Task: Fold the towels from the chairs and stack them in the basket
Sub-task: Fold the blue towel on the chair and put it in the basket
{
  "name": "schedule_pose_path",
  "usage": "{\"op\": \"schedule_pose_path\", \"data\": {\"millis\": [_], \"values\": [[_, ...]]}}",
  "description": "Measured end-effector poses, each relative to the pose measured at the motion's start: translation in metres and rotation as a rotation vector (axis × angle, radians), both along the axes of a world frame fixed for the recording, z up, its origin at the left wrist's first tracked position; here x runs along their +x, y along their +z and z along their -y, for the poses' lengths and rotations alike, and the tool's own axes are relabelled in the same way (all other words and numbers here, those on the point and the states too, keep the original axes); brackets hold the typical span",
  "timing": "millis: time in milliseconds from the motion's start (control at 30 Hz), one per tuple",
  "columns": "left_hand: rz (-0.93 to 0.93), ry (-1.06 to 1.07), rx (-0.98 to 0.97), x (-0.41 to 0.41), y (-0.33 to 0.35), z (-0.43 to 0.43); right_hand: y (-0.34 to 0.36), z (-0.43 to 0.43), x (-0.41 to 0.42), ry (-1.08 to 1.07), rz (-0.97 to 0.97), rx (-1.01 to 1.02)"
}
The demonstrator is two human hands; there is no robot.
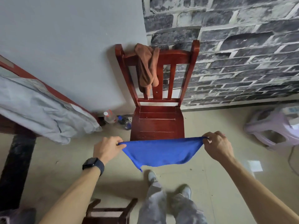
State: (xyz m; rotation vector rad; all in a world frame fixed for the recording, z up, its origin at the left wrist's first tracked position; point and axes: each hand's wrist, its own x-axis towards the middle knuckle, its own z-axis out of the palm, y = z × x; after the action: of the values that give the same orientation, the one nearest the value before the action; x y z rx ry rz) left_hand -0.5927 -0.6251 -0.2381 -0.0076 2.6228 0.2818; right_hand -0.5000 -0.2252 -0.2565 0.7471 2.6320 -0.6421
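Observation:
A blue towel (161, 152) hangs stretched in the air in front of a red wooden chair (157, 123). My left hand (107, 148) pinches its left top corner and my right hand (217, 147) pinches its right top corner. The towel sags between them above the floor. A brown towel (147, 67) is draped over the chair's backrest, bunched and hanging down. No basket is in view.
A table with grey cloth (40, 109) stands at the left. Two plastic bottles (116, 119) lie on the floor beside the chair. A pale plastic stool (273, 128) is at the right. Another wooden stool (110, 212) stands near my feet.

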Motion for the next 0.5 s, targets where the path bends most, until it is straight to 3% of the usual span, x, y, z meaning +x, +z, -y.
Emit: {"op": "schedule_pose_path", "data": {"millis": [133,300,400,500], "values": [[-0.030,0.140,0.136,-0.078,-0.070,-0.008,-0.056,0.007,-0.070,-0.214,-0.004,-0.076],[0.010,0.366,0.318,-0.138,-0.194,-0.032,-0.170,0.012,-0.142,-0.637,-0.145,-0.513],[0.076,0.634,0.543,-0.159,-0.262,-0.041,-0.232,0.018,-0.174,-0.799,-0.253,-0.743],[0.099,0.766,0.636,-0.176,-0.311,-0.046,-0.282,0.017,-0.195,-0.856,-0.319,-0.786]]}}
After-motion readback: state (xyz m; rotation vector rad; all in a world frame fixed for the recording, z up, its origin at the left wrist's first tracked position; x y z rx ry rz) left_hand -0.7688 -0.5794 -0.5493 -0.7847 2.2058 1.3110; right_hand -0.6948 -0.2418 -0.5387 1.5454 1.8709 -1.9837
